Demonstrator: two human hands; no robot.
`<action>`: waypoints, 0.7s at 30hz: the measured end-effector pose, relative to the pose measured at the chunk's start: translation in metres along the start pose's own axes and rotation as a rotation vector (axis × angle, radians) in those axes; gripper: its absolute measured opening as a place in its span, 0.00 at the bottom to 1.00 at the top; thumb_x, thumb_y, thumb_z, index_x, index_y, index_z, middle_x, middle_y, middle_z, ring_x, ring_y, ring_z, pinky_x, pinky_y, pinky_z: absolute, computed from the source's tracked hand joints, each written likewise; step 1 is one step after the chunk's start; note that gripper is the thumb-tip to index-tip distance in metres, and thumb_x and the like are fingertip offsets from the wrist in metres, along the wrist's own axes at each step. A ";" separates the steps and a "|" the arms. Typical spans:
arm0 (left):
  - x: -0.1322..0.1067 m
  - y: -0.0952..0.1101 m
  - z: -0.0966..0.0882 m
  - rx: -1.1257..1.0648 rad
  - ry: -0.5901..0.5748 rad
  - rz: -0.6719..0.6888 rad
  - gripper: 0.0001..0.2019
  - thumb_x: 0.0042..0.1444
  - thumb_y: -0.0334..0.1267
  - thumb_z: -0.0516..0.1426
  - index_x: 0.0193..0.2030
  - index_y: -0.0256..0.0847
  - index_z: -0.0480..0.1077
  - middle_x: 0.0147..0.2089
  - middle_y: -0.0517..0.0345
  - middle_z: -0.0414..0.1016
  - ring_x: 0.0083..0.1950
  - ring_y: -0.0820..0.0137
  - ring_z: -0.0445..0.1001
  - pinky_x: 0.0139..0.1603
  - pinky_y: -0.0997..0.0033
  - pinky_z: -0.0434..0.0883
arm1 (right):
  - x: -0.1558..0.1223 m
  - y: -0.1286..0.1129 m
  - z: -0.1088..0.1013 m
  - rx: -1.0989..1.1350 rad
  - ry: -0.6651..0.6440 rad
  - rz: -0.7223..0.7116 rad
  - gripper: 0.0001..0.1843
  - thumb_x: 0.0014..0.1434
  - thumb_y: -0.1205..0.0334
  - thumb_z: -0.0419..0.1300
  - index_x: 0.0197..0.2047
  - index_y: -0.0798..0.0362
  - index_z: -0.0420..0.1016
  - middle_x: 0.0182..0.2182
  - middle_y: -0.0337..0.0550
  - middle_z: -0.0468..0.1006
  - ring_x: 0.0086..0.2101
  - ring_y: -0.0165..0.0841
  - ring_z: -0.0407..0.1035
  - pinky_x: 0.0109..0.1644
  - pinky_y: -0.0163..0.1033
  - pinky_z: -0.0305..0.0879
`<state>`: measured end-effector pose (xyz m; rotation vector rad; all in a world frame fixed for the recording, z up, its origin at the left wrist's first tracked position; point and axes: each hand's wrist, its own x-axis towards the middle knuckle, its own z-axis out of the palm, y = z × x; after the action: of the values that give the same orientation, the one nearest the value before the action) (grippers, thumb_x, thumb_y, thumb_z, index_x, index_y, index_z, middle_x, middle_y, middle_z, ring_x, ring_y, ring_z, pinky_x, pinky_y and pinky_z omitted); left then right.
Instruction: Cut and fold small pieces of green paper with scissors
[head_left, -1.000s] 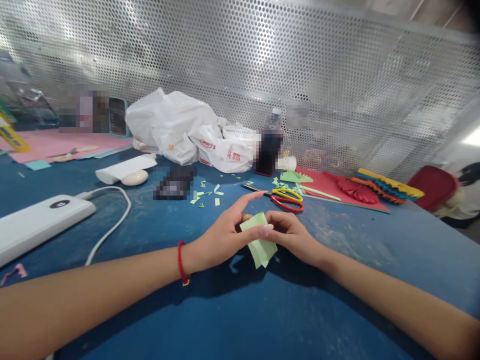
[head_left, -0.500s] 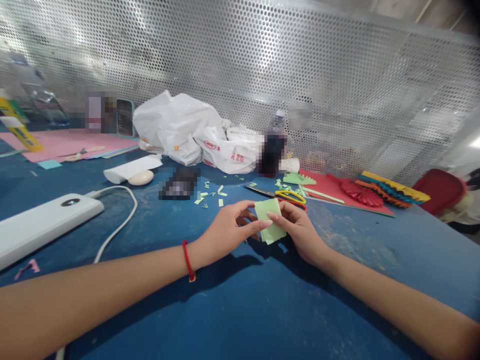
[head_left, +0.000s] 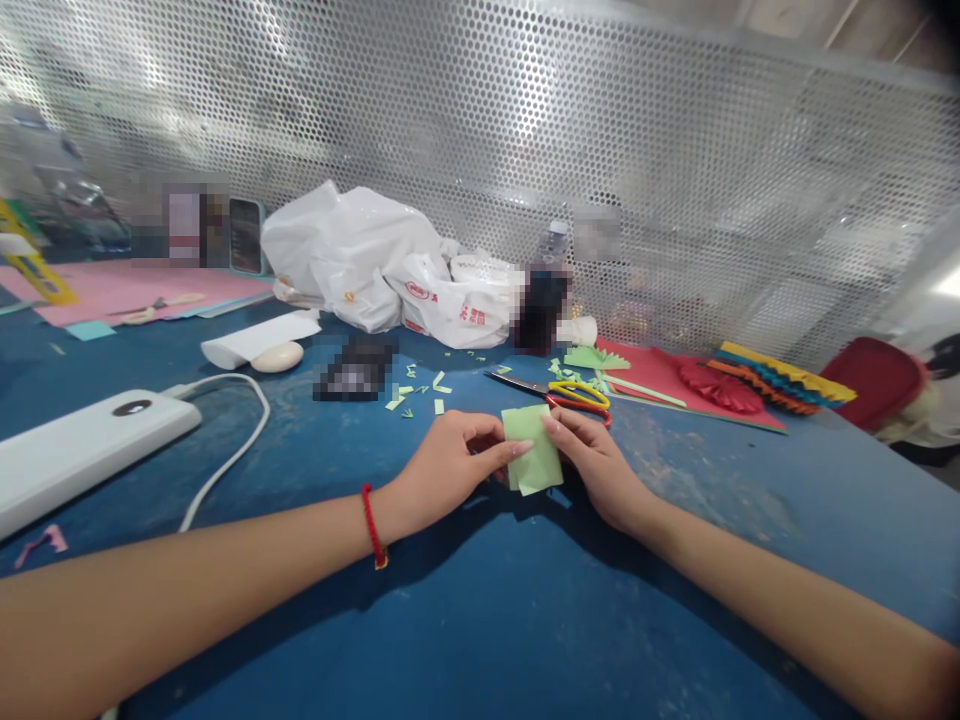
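Note:
Between my two hands is a small folded piece of light green paper [head_left: 534, 462], held just above the blue table. My left hand [head_left: 457, 455] pinches its left side, the thumb lying across the front. At the upper right edge my right hand [head_left: 596, 460] grips the paper between thumb and fingers. The fingers behind the paper are partly hidden. Just beyond my right hand lie scissors [head_left: 574, 393] with yellow and red handles, blades pointing left. Small green paper scraps [head_left: 420, 385] are scattered past my left hand.
White plastic bags [head_left: 360, 255] stand at the back by a perforated metal screen [head_left: 420, 90]. To the left lie a white power bank [head_left: 90, 450] with a cable [head_left: 255, 430] and pink paper [head_left: 142, 285]. Red paper [head_left: 645, 375] and folded paper fans [head_left: 780, 380] sit at the right.
My right thumb has moved from the paper's middle up to its upper right edge. The paper has shifted slightly left and down and stands straighter. Both hands still hold it.

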<state>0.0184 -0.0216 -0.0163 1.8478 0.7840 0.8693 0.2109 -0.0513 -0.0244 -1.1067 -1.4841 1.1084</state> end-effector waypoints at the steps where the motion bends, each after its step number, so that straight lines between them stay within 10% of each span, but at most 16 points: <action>1: 0.000 0.000 0.000 0.007 0.000 0.005 0.18 0.57 0.49 0.59 0.25 0.36 0.71 0.23 0.59 0.73 0.26 0.73 0.70 0.27 0.77 0.65 | 0.000 0.000 0.000 -0.005 -0.002 -0.003 0.20 0.60 0.43 0.58 0.29 0.52 0.66 0.22 0.34 0.63 0.24 0.28 0.60 0.28 0.33 0.59; 21: -0.002 0.000 0.000 0.028 0.004 0.019 0.20 0.60 0.49 0.54 0.23 0.36 0.68 0.22 0.61 0.68 0.26 0.74 0.66 0.27 0.78 0.64 | -0.005 -0.008 0.003 -0.189 0.077 -0.132 0.19 0.59 0.47 0.61 0.26 0.52 0.66 0.22 0.35 0.65 0.23 0.26 0.57 0.26 0.34 0.53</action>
<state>0.0174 -0.0229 -0.0162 1.8813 0.7855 0.8784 0.2076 -0.0576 -0.0181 -1.1493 -1.6010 0.8390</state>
